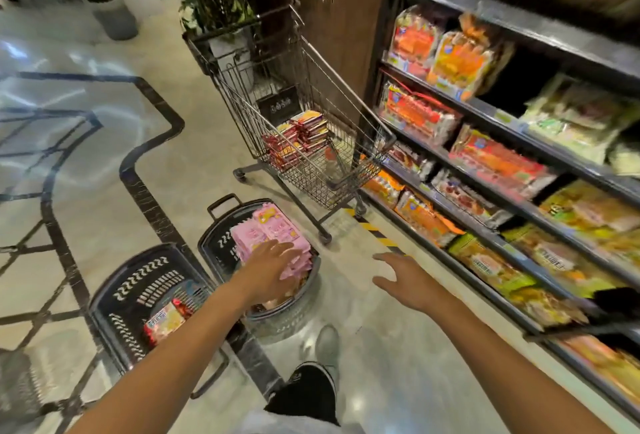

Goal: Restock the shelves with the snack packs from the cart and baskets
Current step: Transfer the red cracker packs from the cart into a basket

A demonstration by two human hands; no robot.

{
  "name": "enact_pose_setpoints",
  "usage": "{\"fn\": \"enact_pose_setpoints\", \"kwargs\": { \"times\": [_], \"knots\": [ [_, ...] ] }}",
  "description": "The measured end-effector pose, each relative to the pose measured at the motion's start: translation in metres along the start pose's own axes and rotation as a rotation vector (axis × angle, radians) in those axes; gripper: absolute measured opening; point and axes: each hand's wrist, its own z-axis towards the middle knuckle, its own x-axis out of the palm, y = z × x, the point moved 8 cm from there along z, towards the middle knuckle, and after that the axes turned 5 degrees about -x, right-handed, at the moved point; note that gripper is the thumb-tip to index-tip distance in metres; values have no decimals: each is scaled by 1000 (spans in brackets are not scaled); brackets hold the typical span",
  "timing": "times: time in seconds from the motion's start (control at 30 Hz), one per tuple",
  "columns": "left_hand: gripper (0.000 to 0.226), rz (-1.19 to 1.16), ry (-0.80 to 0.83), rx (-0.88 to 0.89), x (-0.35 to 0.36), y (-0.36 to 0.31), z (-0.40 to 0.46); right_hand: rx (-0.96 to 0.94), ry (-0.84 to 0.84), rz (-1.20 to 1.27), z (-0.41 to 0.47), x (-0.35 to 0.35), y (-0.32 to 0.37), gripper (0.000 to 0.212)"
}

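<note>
Person stands over two dark plastic shopping baskets on the pale stone floor (363, 347), arms stretched down. Left hand (273, 269) lies on the stack of pink snack packs (273, 236) piled high in the round dark basket (221, 243); fingers spread over the top packs, looks flat and ungripped, though motion blur makes that hard to confirm. Right hand (401, 279) hovers open over bare floor just right of that basket, holding nothing.

Nearer rectangular black basket (138, 291) holds a few red-and-white packs (166, 322). Grey wire shopping cart (311, 115) behind holds stacked red-and-yellow packs (301, 139). Dark metal shelves (519, 142) on the right, mostly filled with orange and green bags.

Step in hand: reaching into the basket for pink packs. Next move likely needs both hands closing on a bundle, lifting it without spilling the loose stack, then turning right to find its shelf slot.
</note>
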Motion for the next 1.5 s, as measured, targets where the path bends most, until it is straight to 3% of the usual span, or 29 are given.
{"fn": "enact_pose_setpoints", "kwargs": {
  "times": [0.13, 0.27, 0.4, 0.7, 0.83, 1.23, 1.33, 1.5],
  "knots": [
    [97, -29, 9, -18, -8, 10, 60, -23, 19, -15, 49, -33, -15, 57],
    [82, -58, 1, -30, -31, 17, 129, 11, 55, -9, 103, -72, -37, 58],
    [96, -103, -18, -47, -57, 22, 189, 16, 84, -81, 159, -115, -46, 55],
    [96, -193, -41, -128, -107, 37, 291, -40, 135, -85, 273, -183, -68, 58],
    [80, -198, -14, -218, -114, 46, 327, -55, 175, -81, 332, -201, -83, 58],
    [75, -307, -90, -521, -159, 45, 391, -358, 373, -143, 507, -253, -69, 56],
    [65, -320, -123, -590, -168, 48, 399, -370, 431, -166, 537, -258, -60, 57],
    [67, -298, -127, -663, -173, 66, 412, -337, 489, -126, 567, -253, -45, 58]
  ]
}}
